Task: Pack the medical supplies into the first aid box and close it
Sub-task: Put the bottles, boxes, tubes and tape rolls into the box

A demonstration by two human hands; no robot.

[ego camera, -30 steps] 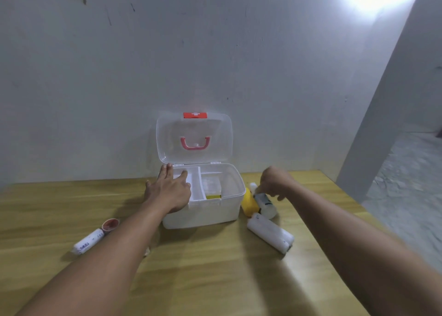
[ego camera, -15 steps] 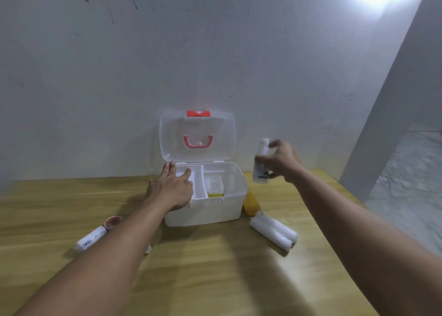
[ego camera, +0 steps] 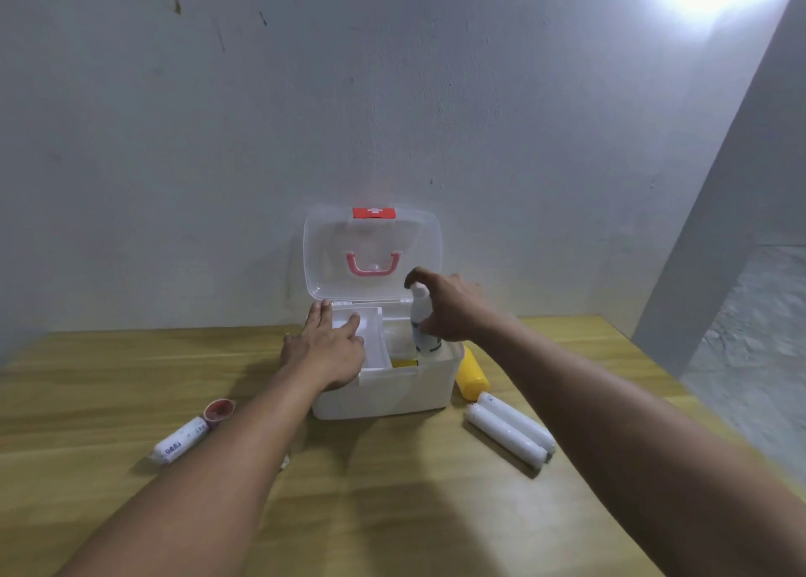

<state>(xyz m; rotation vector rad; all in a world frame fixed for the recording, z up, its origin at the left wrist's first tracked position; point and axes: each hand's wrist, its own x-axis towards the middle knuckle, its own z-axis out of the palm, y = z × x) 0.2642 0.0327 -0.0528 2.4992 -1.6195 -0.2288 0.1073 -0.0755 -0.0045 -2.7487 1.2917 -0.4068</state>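
A white first aid box [ego camera: 384, 391] stands open on the table, its clear lid [ego camera: 327, 249] upright with a pink handle and a red clasp. My left hand [ego camera: 327, 349] rests flat on the box's left rim and inner tray, fingers spread. My right hand [ego camera: 453, 306] grips a small white bottle [ego camera: 421, 328] upright over the box's right compartment, its base at rim level. Something yellow lies inside the box at the front. Right of the box lie a yellow bottle [ego camera: 472, 376] and two white rolls [ego camera: 510, 432]. Left of it lie a white tube [ego camera: 179, 439] and a small red tin [ego camera: 219, 410].
The wooden table [ego camera: 392, 511] runs up to a pale wall just behind the box. Its right edge drops to a grey floor [ego camera: 750, 358]. My forearms cross the near half of the table.
My right hand picked the white bottle up from the table right of the box, lifted it, then carried it left and down over the box's right compartment. The left hand stayed on the box.
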